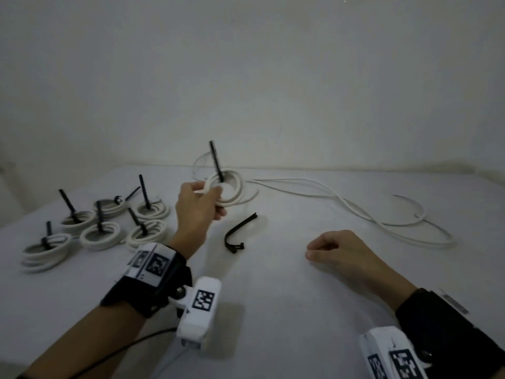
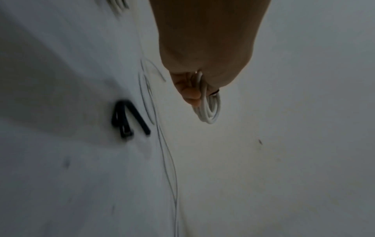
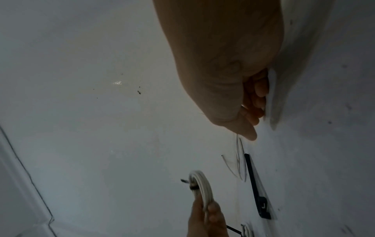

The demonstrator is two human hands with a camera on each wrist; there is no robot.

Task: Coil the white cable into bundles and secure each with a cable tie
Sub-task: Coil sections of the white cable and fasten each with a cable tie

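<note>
My left hand [image 1: 210, 195] is raised above the table's far middle and grips a coiled white cable bundle [image 1: 233, 194]. A black cable tie [image 1: 216, 162] is wrapped round the bundle, its tail pointing up. The left wrist view shows the fingers [image 2: 192, 96] curled round the coil [image 2: 211, 112]. My right hand [image 1: 319, 250] rests on the table at the right, fingers loosely curled, holding nothing. Uncoiled white cable [image 1: 355, 212] trails across the table from the bundle to the far right. Loose black cable ties [image 1: 237, 233] lie between my hands.
Several tied white bundles [image 1: 101, 228] with upright black tie tails stand grouped at the left of the white table [image 1: 273, 296]. A pale wall [image 1: 273, 77] rises behind the table's far edge. The loose ties [image 3: 253, 184] lie near my right hand's fingertips.
</note>
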